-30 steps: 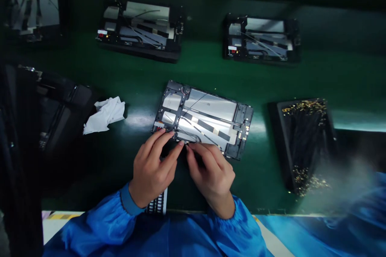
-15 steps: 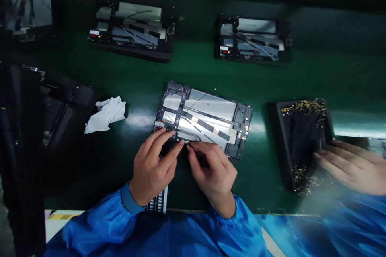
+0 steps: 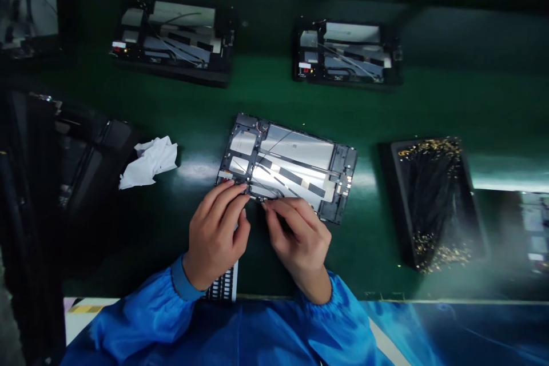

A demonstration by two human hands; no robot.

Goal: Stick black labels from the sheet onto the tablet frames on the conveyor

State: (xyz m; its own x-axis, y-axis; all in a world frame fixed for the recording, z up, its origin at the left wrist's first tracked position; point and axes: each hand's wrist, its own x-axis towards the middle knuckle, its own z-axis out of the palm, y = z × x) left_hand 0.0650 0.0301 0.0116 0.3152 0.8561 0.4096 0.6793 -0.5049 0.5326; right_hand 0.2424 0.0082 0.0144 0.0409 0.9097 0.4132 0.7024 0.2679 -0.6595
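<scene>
An opened tablet (image 3: 295, 147) lies tilted on the green work surface in front of me, its silver battery plates, dark ribbon cables and thin wires showing. My left hand (image 3: 217, 229) grips its lower left edge, fingers close together on the frame and the thumb bent below. At the near edge, my right hand (image 3: 299, 235) pinches with thumb and forefinger. Whatever is between those fingertips is too small to make out. Both hands nearly meet beside a row of small parts along that edge.
Two more opened tablets on black trays, a left one (image 3: 174, 40) and a right one (image 3: 348, 51), stand behind. Crumpled white tissue (image 3: 150, 161) lies left, near stacked black trays (image 3: 92, 166). At right is a black box (image 3: 441, 194) strewn with tiny gold bits. A strip of small parts (image 3: 226, 285) lies below my left hand.
The rear tablets have shifted left. Another person's hand has left the black box at right, and a device shows at the right edge. My left forefinger has drawn back slightly.
</scene>
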